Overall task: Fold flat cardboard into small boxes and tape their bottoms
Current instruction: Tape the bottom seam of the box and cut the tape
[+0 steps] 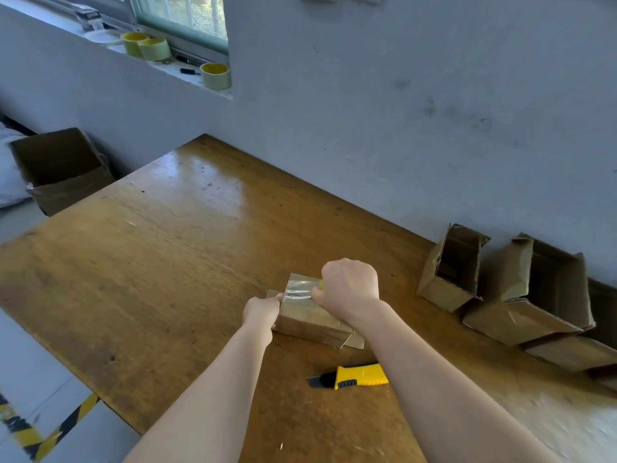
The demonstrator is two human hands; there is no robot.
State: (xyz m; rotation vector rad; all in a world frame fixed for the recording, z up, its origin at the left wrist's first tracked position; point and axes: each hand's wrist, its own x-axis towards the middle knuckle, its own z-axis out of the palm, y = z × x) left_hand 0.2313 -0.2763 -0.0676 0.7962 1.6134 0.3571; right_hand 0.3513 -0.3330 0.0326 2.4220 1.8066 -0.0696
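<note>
Worn wooden table point(150, 262) against a grey wall, yellow utility knife point(354, 376) nearest at five o'clock, left hand point(261, 310) pinching clear tape point(298, 289) over a small cardboard box point(310, 320) at centre, right hand point(350, 287) fisted around a mostly hidden tape roll, finished open boxes point(500, 289) at three o'clock, tape rolls point(215, 75) on the windowsill at eleven o'clock.

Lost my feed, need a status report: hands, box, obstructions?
Left hand pins tape end on small box. Right hand pulls clear tape across it. Utility knife lies beside, not blocking.
</note>
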